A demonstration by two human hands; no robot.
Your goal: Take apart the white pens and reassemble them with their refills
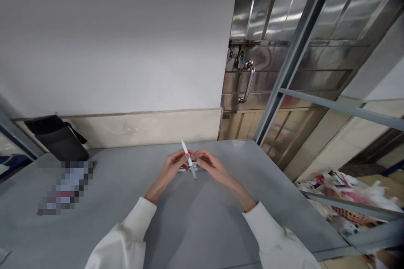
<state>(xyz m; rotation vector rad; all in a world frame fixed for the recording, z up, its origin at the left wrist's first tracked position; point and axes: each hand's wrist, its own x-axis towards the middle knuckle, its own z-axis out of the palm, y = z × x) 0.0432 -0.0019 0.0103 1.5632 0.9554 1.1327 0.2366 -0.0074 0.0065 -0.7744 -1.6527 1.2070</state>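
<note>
Fingers of your left hand [174, 163] and right hand [206, 163] pinched shut on white pen [188, 159], tilted above grey table [132, 201].

Slim white pen [188, 159], tilted, tip-down

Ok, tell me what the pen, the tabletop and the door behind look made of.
Pen: apparently white plastic, smooth and matte, held between the left hand and right hand. Tabletop: a smooth grey surface with a dull sheen, perhaps painted metal or laminate; the view cannot settle which. Door: polished metal, likely stainless steel, judging by its bright mirror-like reflections.
</note>
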